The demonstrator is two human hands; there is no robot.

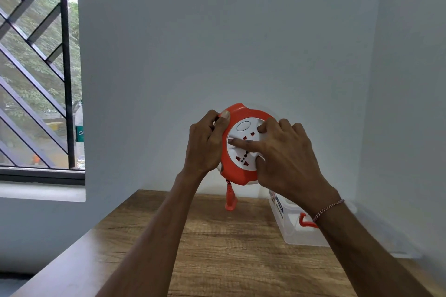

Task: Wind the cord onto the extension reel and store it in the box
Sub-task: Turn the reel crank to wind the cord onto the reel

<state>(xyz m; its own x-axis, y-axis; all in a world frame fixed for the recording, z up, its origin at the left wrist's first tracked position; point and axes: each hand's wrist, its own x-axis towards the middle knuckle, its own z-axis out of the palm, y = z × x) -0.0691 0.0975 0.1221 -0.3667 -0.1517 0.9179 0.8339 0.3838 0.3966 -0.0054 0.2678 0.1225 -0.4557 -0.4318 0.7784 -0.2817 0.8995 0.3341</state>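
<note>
I hold a round orange extension reel (241, 169) with a white socket face up in the air above the wooden table (217, 248). My left hand (205, 142) grips its left rim, thumb over the top edge. My right hand (287, 159) lies on the white face, fingers spread across the sockets. A short piece of orange cord with the orange plug (231, 202) hangs straight down from the reel's underside, just above the table. A clear plastic box (301, 236) with an orange latch sits on the table at the right, partly hidden by my right forearm.
White walls close in behind and on the right, forming a corner. A barred window (36, 79) fills the upper left, with a plastic bottle (79, 137) on its sill. The table's left edge runs diagonally toward me.
</note>
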